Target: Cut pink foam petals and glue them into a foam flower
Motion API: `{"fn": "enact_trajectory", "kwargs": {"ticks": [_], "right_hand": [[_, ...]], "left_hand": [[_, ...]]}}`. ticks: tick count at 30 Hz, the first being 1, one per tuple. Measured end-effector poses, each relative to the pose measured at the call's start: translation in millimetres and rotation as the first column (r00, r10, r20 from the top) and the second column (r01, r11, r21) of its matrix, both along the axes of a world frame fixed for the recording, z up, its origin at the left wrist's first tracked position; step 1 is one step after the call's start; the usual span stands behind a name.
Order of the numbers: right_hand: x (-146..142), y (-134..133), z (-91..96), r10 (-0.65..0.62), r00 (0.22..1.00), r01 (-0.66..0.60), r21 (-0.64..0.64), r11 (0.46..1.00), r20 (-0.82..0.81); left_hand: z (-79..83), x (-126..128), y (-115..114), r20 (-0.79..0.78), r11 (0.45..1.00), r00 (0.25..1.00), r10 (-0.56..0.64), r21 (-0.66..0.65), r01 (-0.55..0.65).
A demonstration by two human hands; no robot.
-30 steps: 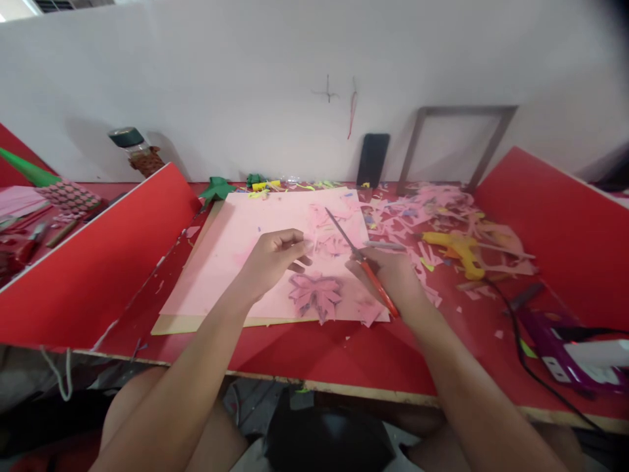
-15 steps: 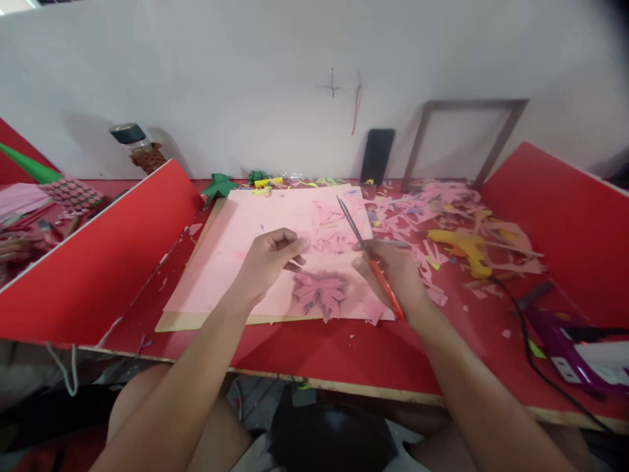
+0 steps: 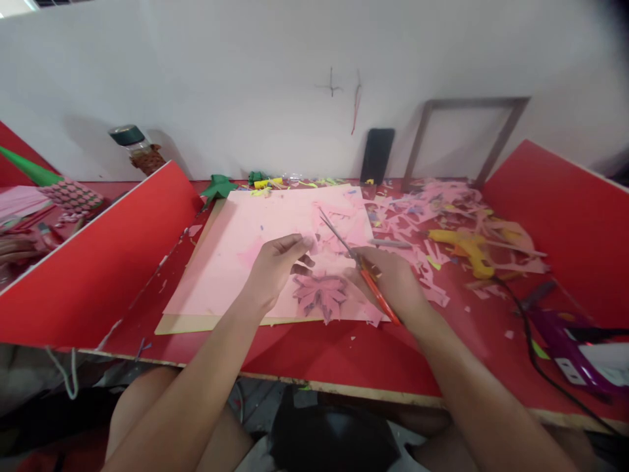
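In the head view my right hand [image 3: 390, 275] grips a pair of scissors [image 3: 376, 292] with orange-red handles, their blades pointing up and left. My left hand [image 3: 282, 262] is closed in a pinch, thumb against fingers, on what looks like a small piece of pink paper [image 3: 314, 243]; its outline blends into the paper behind. Both hands are above the large pink sheet [image 3: 206, 275]. Between them and nearer to me lies a pile of pink leaf-shaped paper cutouts [image 3: 322, 295]. A cut pink paper scrap [image 3: 339, 219] lies just beyond the hands.
Pink offcuts [image 3: 422, 203] cover the table's right side, near a yellow glue gun [image 3: 464, 249] with a black cord. A phone [image 3: 377, 156] and an empty frame [image 3: 425, 137] lean on the wall. Red dividers [image 3: 108, 255] flank the table. Another person's hand [image 3: 19, 249] shows far left.
My right hand has brought the scissors leftward, so the blades are closer to my left hand. My left hand has shifted slightly right.
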State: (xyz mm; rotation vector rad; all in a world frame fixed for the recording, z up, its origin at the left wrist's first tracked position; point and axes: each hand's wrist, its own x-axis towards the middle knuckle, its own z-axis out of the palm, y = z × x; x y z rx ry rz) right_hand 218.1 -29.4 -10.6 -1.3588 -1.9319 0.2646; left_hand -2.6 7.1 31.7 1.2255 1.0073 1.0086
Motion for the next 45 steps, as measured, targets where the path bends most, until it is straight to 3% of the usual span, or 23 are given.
{"fn": "enact_trajectory", "kwargs": {"ticks": [7, 12, 15, 26, 32, 45], "right_hand": [[-5, -3, 4.6, 0.017, 0.994, -0.027, -0.090, 0.996, -0.107], [-8, -12, 16.5, 0.078, 0.945, -0.162, -0.249, 0.955, -0.317], [-9, -16, 21.8, 0.109, 0.928, -0.222, -0.294, 0.929, -0.356], [-16, -17, 19.3, 0.093, 0.903, -0.246, -0.327, 0.913, -0.419], [-17, -16, 18.0, 0.074, 0.908, -0.213, -0.302, 0.929, -0.412], [-18, -16, 15.8, 0.051, 0.868, -0.246, -0.340, 0.907, -0.494]], "left_hand": [[1.8, 9, 0, 0.131, 0.994, 0.986, 0.108, -0.011, -0.107], [11.0, 24, -2, 0.227, 0.970, 0.947, 0.229, 0.030, -0.241], [14.9, 32, -3, 0.234, 0.951, 0.932, 0.277, 0.072, -0.301], [10.0, 46, -5, 0.271, 0.944, 0.918, 0.290, 0.073, -0.320], [11.3, 46, -6, 0.261, 0.945, 0.923, 0.282, 0.090, -0.314], [10.9, 46, -4, 0.255, 0.945, 0.925, 0.281, 0.093, -0.312]]}}
